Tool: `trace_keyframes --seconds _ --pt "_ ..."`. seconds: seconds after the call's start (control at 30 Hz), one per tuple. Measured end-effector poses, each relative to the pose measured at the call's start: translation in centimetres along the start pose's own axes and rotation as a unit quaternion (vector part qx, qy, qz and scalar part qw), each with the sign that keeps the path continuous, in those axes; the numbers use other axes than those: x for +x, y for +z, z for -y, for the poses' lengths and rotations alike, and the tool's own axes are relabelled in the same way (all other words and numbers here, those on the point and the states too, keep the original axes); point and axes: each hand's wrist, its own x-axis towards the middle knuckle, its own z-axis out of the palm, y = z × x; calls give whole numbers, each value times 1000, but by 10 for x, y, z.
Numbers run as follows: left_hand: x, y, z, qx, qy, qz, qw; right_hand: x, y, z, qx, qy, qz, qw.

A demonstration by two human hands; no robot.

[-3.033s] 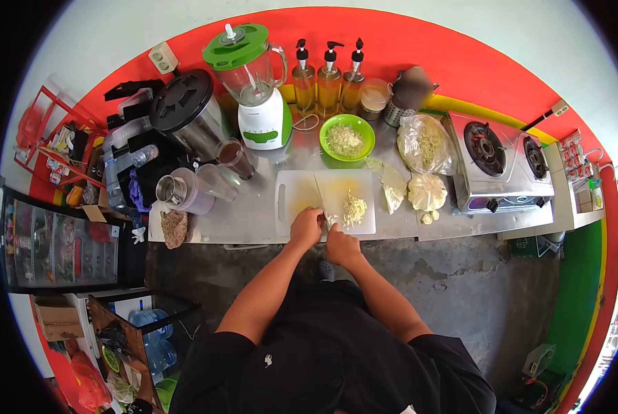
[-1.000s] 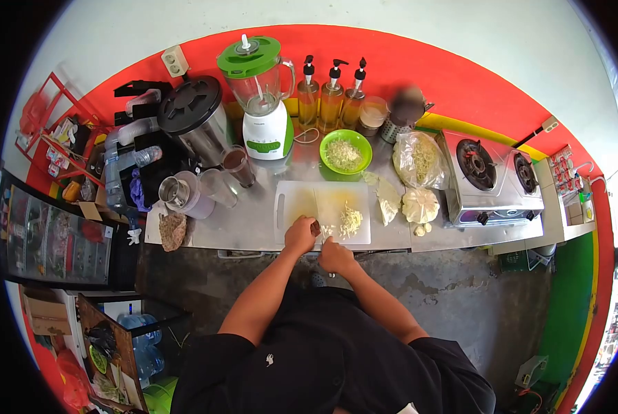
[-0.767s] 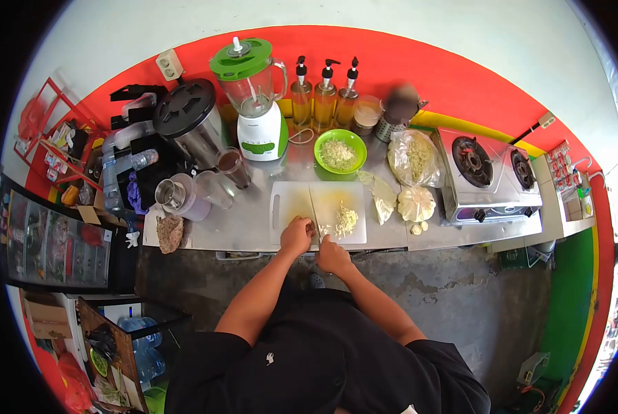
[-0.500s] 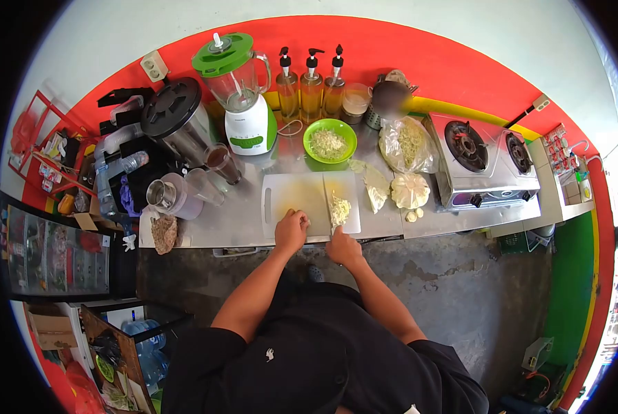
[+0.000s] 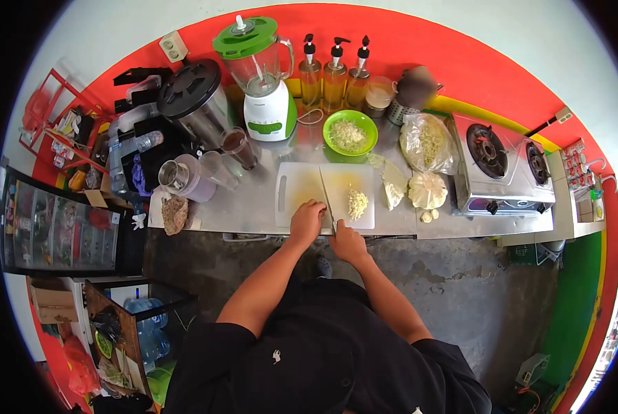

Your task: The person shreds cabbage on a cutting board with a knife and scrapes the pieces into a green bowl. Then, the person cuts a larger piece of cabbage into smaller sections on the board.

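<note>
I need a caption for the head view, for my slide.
Right hand holding a knife, left hand beside it, shredded cabbage on a white cutting board.

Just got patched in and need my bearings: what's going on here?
The right hand holds a knife on the white cutting board. The left hand is beside the blade, its grip hard to make out. Chopped pale pieces lie right of the knife; more shreds fill a green bowl behind the board.
</note>
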Motion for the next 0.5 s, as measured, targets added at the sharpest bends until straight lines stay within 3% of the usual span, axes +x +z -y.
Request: trace_keyframes --seconds 0.23,0.5 --pt "-3 3 3 -18 2 -3 1000 -2 -11 21 -30 61 34 997" --pt "-1 4 5 -48 -28 0 998 9 -8 28 -24 56 27 998"
